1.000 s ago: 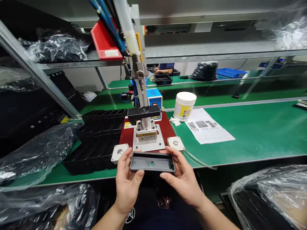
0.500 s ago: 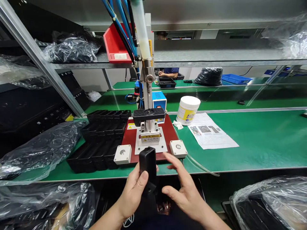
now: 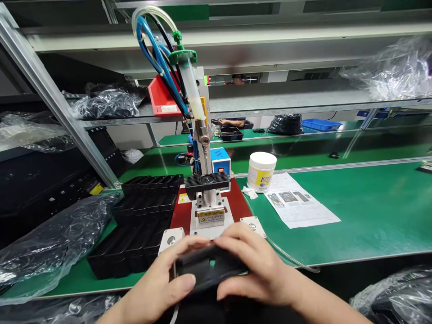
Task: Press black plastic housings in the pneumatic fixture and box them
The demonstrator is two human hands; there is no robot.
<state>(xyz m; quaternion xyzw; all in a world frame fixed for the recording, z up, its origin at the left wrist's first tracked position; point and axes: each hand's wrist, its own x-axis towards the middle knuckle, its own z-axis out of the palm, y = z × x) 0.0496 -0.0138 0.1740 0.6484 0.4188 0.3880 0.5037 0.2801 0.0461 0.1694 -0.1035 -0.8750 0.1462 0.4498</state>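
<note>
A black plastic housing [image 3: 211, 269] lies level between my hands, in front of the bench edge. Green shows through a small hole in it. My left hand [image 3: 168, 270] grips its left end, thumb on the near side and fingers along the far side. Its right end is in my right hand [image 3: 251, 263], held the same way. Beyond them stands a press fixture [image 3: 209, 202] on a red base, with a black ribbed part [image 3: 207, 180] on top under a dispensing syringe [image 3: 192, 90]. The housing is somewhat blurred.
Rows of black housings [image 3: 135, 229] sit left of the fixture. Two white button boxes [image 3: 253, 226] flank its front. A white tub [image 3: 261, 171] and a printed sheet [image 3: 297, 202] are at right. Plastic bags [image 3: 57, 243] lie left. Another person's arm [image 3: 232, 122] shows behind.
The black housing has turned from upright to lying crosswise. My right hand, open and apart before, has closed on its right end. The view has tilted up.
</note>
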